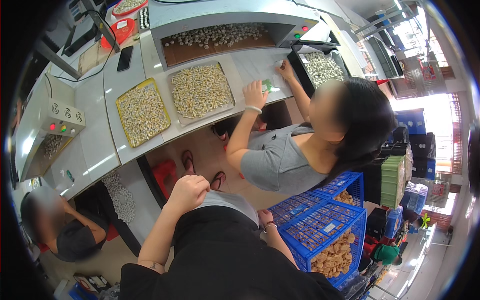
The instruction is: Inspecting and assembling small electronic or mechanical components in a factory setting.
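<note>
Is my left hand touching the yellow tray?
No, floor shows between your left hand and the yellow tray.

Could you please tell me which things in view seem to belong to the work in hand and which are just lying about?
Likely in the work:
small parts
yellow tray
pale tray
black bin
machine

Seemingly just lying about:
phone
red stool

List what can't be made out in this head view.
All in the head view:
Left hand: palm side hidden by the back of the hand and its curled fingers.
Right hand: fingertips too small to make out.
Large grey machine: back of its opening hidden by its own top.
Co-worker in grey: face blurred.
</note>
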{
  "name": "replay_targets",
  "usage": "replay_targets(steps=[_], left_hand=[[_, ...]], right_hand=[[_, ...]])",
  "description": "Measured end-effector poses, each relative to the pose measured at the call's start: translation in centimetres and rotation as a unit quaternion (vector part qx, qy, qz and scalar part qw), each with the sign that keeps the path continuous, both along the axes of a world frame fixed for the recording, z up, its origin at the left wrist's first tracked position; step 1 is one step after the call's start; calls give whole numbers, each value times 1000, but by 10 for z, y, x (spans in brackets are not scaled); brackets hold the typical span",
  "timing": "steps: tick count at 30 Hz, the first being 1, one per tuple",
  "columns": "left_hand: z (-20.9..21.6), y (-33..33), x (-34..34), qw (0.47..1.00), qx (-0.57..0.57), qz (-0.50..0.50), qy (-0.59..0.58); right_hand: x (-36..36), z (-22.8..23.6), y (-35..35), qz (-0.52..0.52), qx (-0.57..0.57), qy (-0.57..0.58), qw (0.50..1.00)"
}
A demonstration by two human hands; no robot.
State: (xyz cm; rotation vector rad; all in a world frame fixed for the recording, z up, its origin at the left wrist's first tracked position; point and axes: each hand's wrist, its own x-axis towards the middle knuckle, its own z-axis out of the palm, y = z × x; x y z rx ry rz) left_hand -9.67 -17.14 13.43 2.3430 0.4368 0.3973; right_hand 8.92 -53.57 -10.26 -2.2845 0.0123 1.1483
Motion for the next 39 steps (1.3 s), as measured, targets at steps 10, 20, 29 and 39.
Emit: replay_targets(steps=[10, 20, 29, 39], left_hand=[[-3, -4, -3, 998, 9, -26, 58], [-5, 2, 22, 997, 14, -67, 46], [-10, 14, 20, 997, 9, -46, 53], [-16, 4, 19, 998, -11, -21, 58]], right_hand=[[-3, -34, -29, 161, -89, -1, 983], [0, -21, 17, 60, 15, 43, 997], [0, -23, 18, 75, -15, 40, 996], [7, -32, 9, 92, 3, 68, 993]])
